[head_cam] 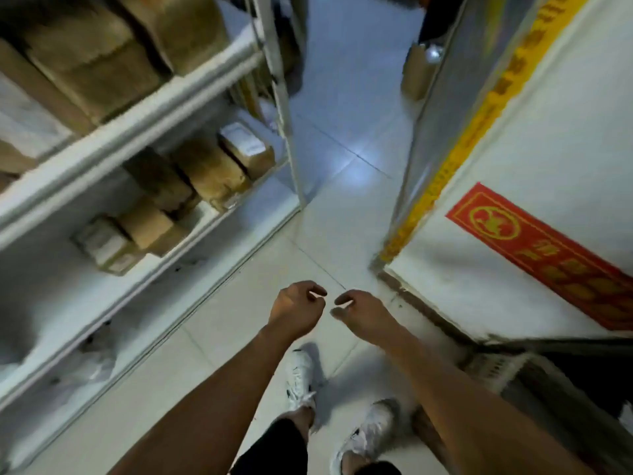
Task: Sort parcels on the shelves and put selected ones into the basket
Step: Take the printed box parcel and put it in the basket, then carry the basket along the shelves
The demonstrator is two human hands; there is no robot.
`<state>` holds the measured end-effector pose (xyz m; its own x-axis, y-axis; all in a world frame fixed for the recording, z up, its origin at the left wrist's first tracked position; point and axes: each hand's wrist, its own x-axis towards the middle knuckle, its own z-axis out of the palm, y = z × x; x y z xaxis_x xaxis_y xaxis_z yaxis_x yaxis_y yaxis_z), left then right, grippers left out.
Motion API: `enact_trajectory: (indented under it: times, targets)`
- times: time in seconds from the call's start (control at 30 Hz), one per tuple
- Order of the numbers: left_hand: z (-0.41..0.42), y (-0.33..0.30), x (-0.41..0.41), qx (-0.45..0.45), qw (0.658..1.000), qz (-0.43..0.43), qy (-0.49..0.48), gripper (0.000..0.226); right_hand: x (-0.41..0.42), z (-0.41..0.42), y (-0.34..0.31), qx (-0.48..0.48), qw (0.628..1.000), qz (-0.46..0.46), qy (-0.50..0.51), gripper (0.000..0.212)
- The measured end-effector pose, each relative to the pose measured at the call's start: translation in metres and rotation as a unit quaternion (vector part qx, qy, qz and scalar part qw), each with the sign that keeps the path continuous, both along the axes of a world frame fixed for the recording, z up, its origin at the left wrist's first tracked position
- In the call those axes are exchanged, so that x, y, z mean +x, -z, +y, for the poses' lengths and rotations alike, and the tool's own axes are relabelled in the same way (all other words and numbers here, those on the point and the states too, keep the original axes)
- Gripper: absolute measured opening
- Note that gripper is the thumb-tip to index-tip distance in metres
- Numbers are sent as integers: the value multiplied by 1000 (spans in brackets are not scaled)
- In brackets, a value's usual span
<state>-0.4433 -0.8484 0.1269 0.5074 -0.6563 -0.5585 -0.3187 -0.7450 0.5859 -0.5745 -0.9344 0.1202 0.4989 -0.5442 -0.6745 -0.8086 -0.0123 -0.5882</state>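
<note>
Your left hand (pixel 297 308) and right hand (pixel 359 311) hang out in front of you, fingers loosely curled and holding nothing, close together but apart. To your left, brown parcels (pixel 205 169) sit on the white shelves (pixel 130 132), none in reach. No basket is clearly in view; a pale crate-like edge (pixel 496 368) at lower right is too blurred to name. Judging by this, picking remains ahead.

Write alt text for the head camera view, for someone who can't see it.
Both hands, left hand and right hand, hang empty with loosely curled fingers over a tiled floor. White shelves on the left hold cardboard parcels; a red banner marks the right wall.
</note>
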Motion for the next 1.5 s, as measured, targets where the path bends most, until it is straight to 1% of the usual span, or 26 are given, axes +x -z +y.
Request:
enact_trajectory:
  times: [0.1, 0.17, 0.27, 0.37, 0.5, 0.67, 0.73, 0.83, 0.87, 0.93, 0.97, 1.03, 1.07, 1.13, 1.2, 1.23, 1.27, 1.3, 1.33, 1.37, 1.4, 1.43, 1.47, 1.5]
  targets:
    - [43, 0, 51, -1, 996, -16, -93, 16, 63, 20, 3, 13, 997, -10, -73, 32]
    - [71, 4, 80, -1, 986, -19, -164, 16, 100, 36, 10, 13, 993, -20, -113, 31]
    - [112, 12, 117, -1, 965, -13, -260, 17, 149, 62, 21, 12, 985, -27, -169, 30]
    - [151, 23, 149, -2, 942, -7, -335, 17, 194, 89, 32, 12, 977, -39, -210, 27]
    - [191, 37, 191, -11, 918, -16, -396, 20, 253, 120, 52, -11, 970, -91, -224, 23]
    - [219, 57, 253, -28, 903, -41, -427, 22, 327, 143, 71, -31, 966, -136, -218, 25]
    - [220, 70, 286, -41, 891, -66, -448, 32, 351, 146, 81, -20, 965, -152, -215, 25]
    - [206, 86, 346, -40, 869, -116, -479, 55, 377, 149, 101, 13, 962, -170, -213, 23]
    - [197, 91, 368, -30, 870, -134, -473, 61, 383, 150, 110, 20, 960, -177, -218, 22]
    - [180, 110, 409, 10, 887, -160, -433, 71, 390, 150, 130, 27, 952, -192, -236, 21]
    - [173, 124, 425, 28, 893, -157, -421, 75, 392, 150, 140, 29, 948, -199, -246, 20]
    - [161, 153, 447, 40, 889, -130, -438, 84, 392, 147, 162, 46, 945, -211, -244, 20]
    - [157, 164, 452, 38, 880, -120, -459, 90, 389, 146, 173, 58, 945, -215, -239, 21]
    - [155, 177, 456, 30, 855, -129, -501, 101, 385, 144, 188, 77, 947, -214, -227, 26]
    - [163, 180, 455, 7, 829, -134, -543, 101, 384, 144, 198, 94, 952, -196, -215, 30]
    - [172, 180, 452, -22, 812, -125, -570, 95, 384, 146, 199, 98, 955, -189, -206, 29]
    - [182, 178, 447, -82, 786, -96, -605, 87, 386, 149, 197, 103, 957, -189, -193, 27]
    - [194, 175, 438, -176, 745, -26, -642, 77, 389, 154, 193, 114, 960, -195, -168, 23]
    - [207, 172, 426, -279, 694, 90, -658, 72, 394, 158, 187, 130, 961, -204, -131, 17]
    - [221, 169, 410, -370, 634, 246, -633, 72, 401, 162, 180, 148, 962, -208, -95, 13]
    - [234, 167, 393, -444, 557, 387, -586, 75, 409, 167, 175, 165, 962, -208, -66, 24]
    - [247, 167, 374, -488, 481, 488, -540, 79, 418, 172, 169, 185, 960, -206, -45, 43]
    - [257, 170, 357, -515, 410, 567, -495, 86, 426, 177, 165, 209, 955, -207, -33, 60]
    - [263, 174, 340, -529, 352, 626, -451, 93, 434, 181, 162, 233, 949, -208, -32, 73]
